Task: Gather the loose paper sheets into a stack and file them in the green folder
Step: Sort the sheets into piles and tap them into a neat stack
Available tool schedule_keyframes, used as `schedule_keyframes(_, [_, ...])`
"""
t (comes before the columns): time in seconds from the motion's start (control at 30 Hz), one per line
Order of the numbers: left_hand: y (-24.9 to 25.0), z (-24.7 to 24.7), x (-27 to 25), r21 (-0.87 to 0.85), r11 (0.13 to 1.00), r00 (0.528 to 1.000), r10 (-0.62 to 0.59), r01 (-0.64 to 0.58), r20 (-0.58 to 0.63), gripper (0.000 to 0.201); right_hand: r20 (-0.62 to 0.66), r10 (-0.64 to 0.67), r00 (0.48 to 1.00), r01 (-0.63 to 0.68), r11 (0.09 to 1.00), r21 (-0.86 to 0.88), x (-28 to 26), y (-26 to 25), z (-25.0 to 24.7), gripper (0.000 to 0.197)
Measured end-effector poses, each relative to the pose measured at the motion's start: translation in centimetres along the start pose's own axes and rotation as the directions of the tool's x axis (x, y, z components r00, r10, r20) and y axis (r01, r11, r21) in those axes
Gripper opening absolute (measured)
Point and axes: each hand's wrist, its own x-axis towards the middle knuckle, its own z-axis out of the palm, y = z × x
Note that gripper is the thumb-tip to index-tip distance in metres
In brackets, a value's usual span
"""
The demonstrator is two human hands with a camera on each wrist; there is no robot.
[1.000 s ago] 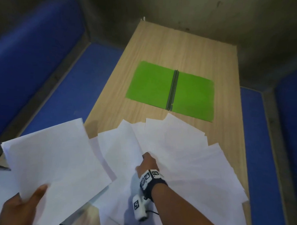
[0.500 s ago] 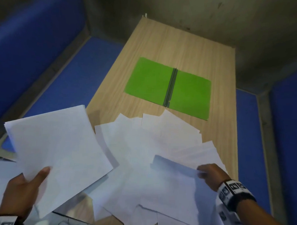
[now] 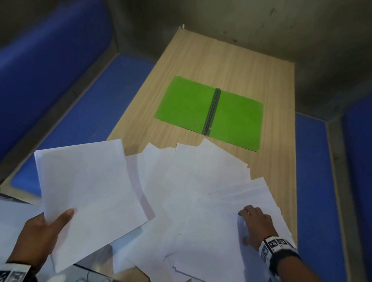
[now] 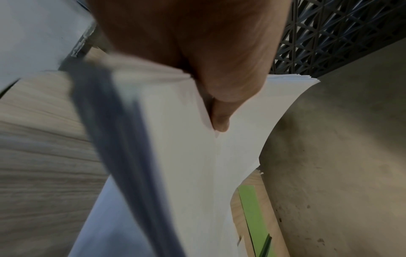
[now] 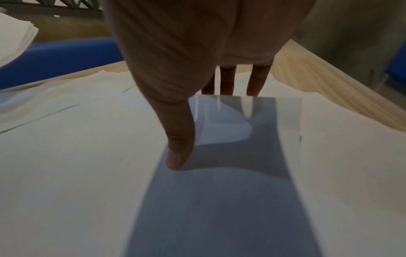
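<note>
The left hand [image 3: 38, 230] is clamped on a gathered stack [image 3: 88, 196] of white sheets, thumb on top and the other fingers hidden underneath, holding it raised above the near left corner of the worktop [image 3: 236, 64]. The left wrist view shows the stack's layered edges and a slight curl in the paper. The right hand [image 3: 256, 223] rests on the loose sheets [image 3: 196, 183]; from the right wrist, the thumb [image 5: 179, 156] lies on top of one lifted sheet [image 5: 241, 156] and the fingers [image 5: 228, 78] pass under its far edge, pinching it. The loose sheets are thin, plain and rectangular, fanned and overlapping across the near half of the pale wood-grain worktop. Just beyond their far tips lies the green folder [image 3: 186, 103], opened flat, matte, with a dark spine strip down its middle and nothing inside. Blue padded seats [image 3: 76, 107] flank the worktop on both sides, and a dull grey wall [image 3: 248, 20] stands behind.
</note>
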Motion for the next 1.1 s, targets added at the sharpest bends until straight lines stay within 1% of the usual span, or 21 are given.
schedule_keyframes(0.1, [0.2,0.2,-0.3,0.034,0.999,1.0,-0.023,0.022,0.013,0.033,0.043,0.01,0.999,-0.01,1.0,-0.004,0.1,-0.1,-0.3,0.065])
schedule_keyframes(0.17, [0.6,0.2,-0.7,0.033,0.999,1.0,-0.019,0.018,0.024,0.032,0.064,0.016,0.998,-0.017,1.0,0.004,0.2,-0.3,-0.3,0.057])
schedule_keyframes(0.2, [0.7,0.2,-0.9,0.034,0.999,0.999,-0.017,0.016,0.033,0.029,0.071,0.014,0.997,-0.016,1.0,0.019,0.2,-0.3,-0.4,0.05])
schedule_keyframes(0.27, [1.0,0.1,-1.2,0.035,0.999,0.999,-0.023,0.022,0.044,0.027,0.112,-0.005,0.994,0.002,1.0,0.028,0.3,-0.1,-0.6,0.029])
schedule_keyframes(0.3, [1.0,0.0,-1.4,0.041,0.999,0.998,-0.032,0.03,0.046,0.027,0.137,-0.014,0.991,0.006,0.998,0.061,0.3,0.1,-0.8,0.017])
schedule_keyframes(0.33, [1.0,-0.1,-1.5,0.051,0.998,0.999,-0.028,0.026,0.045,0.028,0.154,-0.018,0.988,-0.001,0.992,0.126,0.3,0.6,-1.2,0.014])
schedule_keyframes(0.37, [1.0,-0.2,-1.5,0.063,0.998,0.999,-0.03,0.027,0.04,0.029,0.148,-0.017,0.989,-0.011,0.981,0.191,0.2,1.2,-1.6,0.016])
schedule_keyframes(0.47, [0.3,-0.5,-0.9,0.105,0.993,0.998,-0.055,0.052,0.03,0.034,0.037,-0.02,0.999,0.006,0.935,0.355,-0.9,3.6,-4.5,0.01])
schedule_keyframes(0.53, [-0.1,-0.6,-0.6,0.131,0.989,0.997,-0.07,0.066,0.026,0.037,-0.037,0.022,0.999,-0.003,0.894,0.447,-1.9,5.0,-7.5,0.013])
schedule_keyframes(0.6, [-0.4,-0.4,-0.5,0.143,0.988,0.997,-0.068,0.063,0.033,0.033,-0.118,0.065,0.991,0.006,0.855,0.518,-3.2,5.7,-10.8,0.015])
schedule_keyframes(0.63, [-0.5,-0.4,-0.3,0.149,0.987,0.997,-0.07,0.063,0.037,0.032,-0.156,0.086,0.984,0.023,0.808,0.588,-3.8,5.4,-12.5,0.018])
schedule_keyframes(0.67, [-0.7,-0.3,-0.2,0.157,0.985,0.996,-0.074,0.066,0.042,0.032,-0.187,0.099,0.977,0.052,0.744,0.666,-4.4,4.6,-14.0,0.021])
schedule_keyframes(0.73, [-0.8,-0.1,-0.1,0.169,0.983,0.995,-0.084,0.075,0.051,0.034,-0.223,0.097,0.97,0.114,0.629,0.769,-4.6,1.7,-16.0,0.022])
schedule_keyframes(0.8, [-0.8,0.1,-0.1,0.175,0.981,0.995,-0.088,0.078,0.05,0.032,-0.213,0.043,0.976,0.152,0.565,0.811,-3.4,-2.4,-16.5,0.021])
schedule_keyframes(0.87, [-0.6,0.2,-0.1,0.174,0.981,0.994,-0.097,0.087,0.05,0.029,-0.191,-0.04,0.981,0.177,0.6,0.781,-1.5,-7.6,-15.1,0.022])
schedule_keyframes(0.9, [-0.5,0.2,0.0,0.171,0.981,0.993,-0.104,0.094,0.053,0.029,-0.177,-0.083,0.981,0.189,0.64,0.745,-0.3,-10.1,-14.0,0.025])
schedule_keyframes(0.93, [-0.4,0.2,0.0,0.172,0.98,0.992,-0.112,0.101,0.055,0.029,-0.166,-0.119,0.979,0.202,0.679,0.706,0.9,-12.8,-12.4,0.032])
schedule_keyframes(0.97, [-0.4,0.2,0.1,0.177,0.978,0.991,-0.119,0.107,0.055,0.03,-0.14,-0.136,0.981,0.195,0.717,0.669,2.2,-15.1,-10.8,0.044])
schedule_keyframes(1.03, [-0.3,0.1,0.2,0.19,0.975,0.99,-0.128,0.116,0.053,0.032,-0.064,-0.145,0.987,0.154,0.781,0.605,4.1,-18.9,-7.7,0.067])
schedule_keyframes(1.07, [-0.3,0.0,0.2,0.193,0.974,0.99,-0.13,0.118,0.052,0.034,-0.028,-0.149,0.989,0.138,0.812,0.567,4.8,-20.2,-6.4,0.072])
schedule_keyframes(1.1, [-0.5,0.0,0.3,0.192,0.974,0.991,-0.128,0.116,0.05,0.036,-0.01,-0.138,0.99,0.122,0.841,0.527,5.1,-21.3,-5.6,0.069])
